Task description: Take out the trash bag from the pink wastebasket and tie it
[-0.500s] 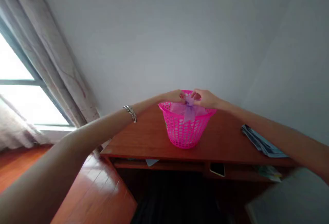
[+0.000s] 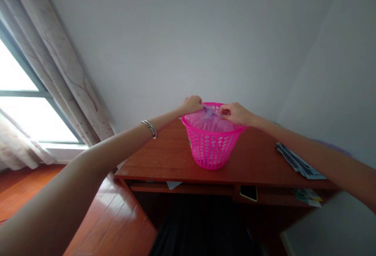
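A bright pink plastic basket (image 2: 210, 150) with a holed wall stands upright on the brown wooden desk (image 2: 158, 154). Inside its mouth is a thin purple plastic bag (image 2: 210, 122), gathered at the top. My left hand (image 2: 193, 104), below a silver bracelet on the wrist, is closed on one end of the bag at the basket's left rim. Opposite it, my right hand (image 2: 236, 113) pinches the other end above the right rim. Between the two hands the bag's top is stretched, with what looks like a knot in the middle. What lies in the bag is hidden.
Folded cloth or paper (image 2: 298, 162) lies on the desk's right side, partly behind my right forearm. A phone (image 2: 248, 192) rests in the open shelf below the desktop, with packets (image 2: 308, 197) farther right. A curtain (image 2: 67, 75) and window are at left.
My left hand has moved left and slightly up, away from my right hand. The bag's bunched top, which hung over the front rim, is now pulled taut sideways between the hands.
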### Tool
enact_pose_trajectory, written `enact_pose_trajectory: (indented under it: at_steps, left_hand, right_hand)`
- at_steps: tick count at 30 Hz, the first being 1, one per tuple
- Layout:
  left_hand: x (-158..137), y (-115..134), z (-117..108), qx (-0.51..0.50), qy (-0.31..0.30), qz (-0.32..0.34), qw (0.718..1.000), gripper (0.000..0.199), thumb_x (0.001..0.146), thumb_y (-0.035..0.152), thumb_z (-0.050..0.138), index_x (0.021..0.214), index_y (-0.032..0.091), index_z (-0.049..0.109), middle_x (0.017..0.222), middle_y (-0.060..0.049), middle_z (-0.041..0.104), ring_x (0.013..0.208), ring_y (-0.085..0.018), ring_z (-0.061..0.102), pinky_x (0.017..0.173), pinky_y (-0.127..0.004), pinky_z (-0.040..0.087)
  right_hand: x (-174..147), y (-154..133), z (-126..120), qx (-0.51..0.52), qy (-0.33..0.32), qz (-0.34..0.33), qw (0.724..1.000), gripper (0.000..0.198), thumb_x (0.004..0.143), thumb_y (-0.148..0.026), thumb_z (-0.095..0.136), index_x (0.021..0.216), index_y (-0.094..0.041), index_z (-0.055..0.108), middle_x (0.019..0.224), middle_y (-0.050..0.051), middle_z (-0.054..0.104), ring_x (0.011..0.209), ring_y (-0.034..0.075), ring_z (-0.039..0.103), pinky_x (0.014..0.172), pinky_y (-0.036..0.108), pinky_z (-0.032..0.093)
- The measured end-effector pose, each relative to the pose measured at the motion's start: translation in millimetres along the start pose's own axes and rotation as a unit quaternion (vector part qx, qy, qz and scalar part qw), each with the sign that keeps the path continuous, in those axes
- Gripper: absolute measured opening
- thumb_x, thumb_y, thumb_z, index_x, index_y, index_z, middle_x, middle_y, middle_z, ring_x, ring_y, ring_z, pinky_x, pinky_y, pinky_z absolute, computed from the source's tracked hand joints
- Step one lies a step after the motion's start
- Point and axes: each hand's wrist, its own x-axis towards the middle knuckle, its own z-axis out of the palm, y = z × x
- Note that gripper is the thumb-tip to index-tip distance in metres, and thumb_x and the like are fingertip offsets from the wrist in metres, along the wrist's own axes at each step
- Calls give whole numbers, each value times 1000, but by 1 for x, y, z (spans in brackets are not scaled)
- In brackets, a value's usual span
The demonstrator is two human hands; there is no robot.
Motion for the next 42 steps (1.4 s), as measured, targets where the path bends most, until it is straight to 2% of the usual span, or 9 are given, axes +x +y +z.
enact_pose_trajectory:
  at_steps: [4, 8, 11, 16, 20, 24, 31, 35, 42]
  left_hand:
    - [0, -3, -2, 57, 42, 100, 992, 32, 75, 21, 53, 101, 14, 69, 104, -14, 68, 93, -25, 63, 77, -32, 44]
    - [-7, 17, -10, 26, -39, 222, 974, 32, 74, 14, 50, 96, 19, 72, 93, -7, 72, 86, -20, 65, 71, -27, 42]
    - [-9, 34, -14, 5, -49, 181, 982, 27, 77, 22, 51, 90, 18, 74, 80, -7, 72, 72, -20, 64, 60, -27, 39]
    - [-3, 33, -15, -15, 37, 71, 997, 24, 76, 25, 54, 84, 16, 75, 77, -8, 69, 70, -18, 61, 60, -27, 39]
    - [7, 0, -16, -32, 47, -46, 997, 19, 74, 20, 56, 81, 12, 73, 69, -7, 63, 66, -16, 56, 61, -28, 38]
    - [15, -42, -19, -48, 36, -124, 990, 15, 75, 19, 60, 77, 9, 71, 61, -5, 56, 66, -15, 54, 64, -29, 39]
    - [18, -81, -30, -125, -7, -160, 979, 22, 82, 17, 51, 85, 3, 68, 64, -7, 62, 56, -12, 56, 64, -29, 44]
    - [16, -66, -37, -137, 18, -91, 986, 30, 74, 10, 53, 99, 7, 69, 83, -9, 69, 72, -14, 60, 68, -25, 43]
    - [-7, 13, -48, -102, -54, 215, 970, 19, 67, 11, 53, 75, 13, 70, 68, -3, 68, 64, -14, 57, 58, -24, 37]
  right_hand:
    - [-6, -4, -10, -3, 24, 35, 999, 7, 76, -20, 63, 78, -14, 62, 78, 3, 66, 72, 13, 58, 69, 24, 41]
    - [-4, -19, -13, -5, 34, 81, 996, 23, 74, -27, 69, 91, -13, 64, 92, 7, 69, 80, 16, 61, 70, 25, 44]
    - [3, -30, -5, 6, 19, 63, 998, 36, 76, -38, 69, 102, -14, 65, 98, 10, 69, 80, 17, 62, 71, 26, 45]
    - [11, -27, 5, -97, 36, 6, 995, 21, 75, -15, 54, 90, -14, 70, 91, 10, 71, 79, 18, 62, 72, 28, 42]
    - [2, -15, -5, -53, 86, -25, 995, 21, 70, -11, 47, 71, -15, 68, 76, 5, 68, 71, 15, 59, 70, 27, 41]
    - [-16, -9, -21, 134, 103, 8, 986, 14, 63, -13, 48, 64, -16, 62, 74, 3, 66, 74, 15, 59, 73, 26, 44]
    - [-48, -5, -52, 256, 105, 46, 960, 15, 64, -26, 66, 70, -16, 55, 73, 1, 59, 72, 13, 53, 68, 26, 41]
    - [-57, -7, -59, 122, 128, 45, 983, 27, 70, -36, 69, 69, -17, 49, 66, -2, 50, 63, 11, 43, 60, 25, 35]
    - [-41, -15, -62, -152, 91, 35, 983, 25, 81, -39, 59, 80, -15, 68, 63, 2, 56, 58, 12, 44, 59, 27, 28]
